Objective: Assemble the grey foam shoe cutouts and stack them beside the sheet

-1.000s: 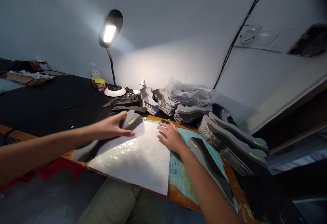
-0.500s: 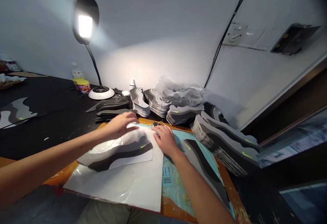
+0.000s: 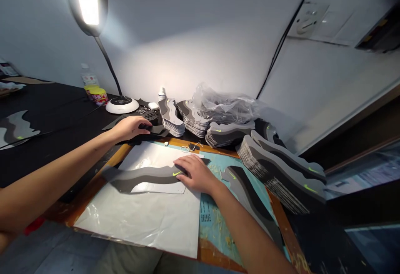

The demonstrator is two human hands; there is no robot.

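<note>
A wavy grey and black shoe upper panel [image 3: 146,178] with a yellow-green tick lies on a white sheet [image 3: 140,219] covered in clear film. My right hand [image 3: 195,174] rests over the panel's right end, thumb apart from the fingers. A dark pointed edge [image 3: 205,161] shows beyond that hand; most of it is covered. Farther back, my left hand [image 3: 133,127] pinches a dark grey shoe piece [image 3: 156,129] at the pile of dark pieces [image 3: 150,116]. Another panel [image 3: 250,197] lies on the blue mat [image 3: 215,219] to the right.
Stacks of cut panels [image 3: 194,119] line the back, with more stacks [image 3: 275,174] at right. Crumpled clear plastic [image 3: 225,103] sits behind. A lit lamp [image 3: 121,105], tins [image 3: 98,96] and a small white bottle [image 3: 161,94] stand near the wall. White string [image 3: 185,149] lies at the board's back edge.
My left hand has moved back and left from the sheet to the dark pieces and closed on one. My right hand has come down onto the panel's right end. The view has shifted slightly.
</note>
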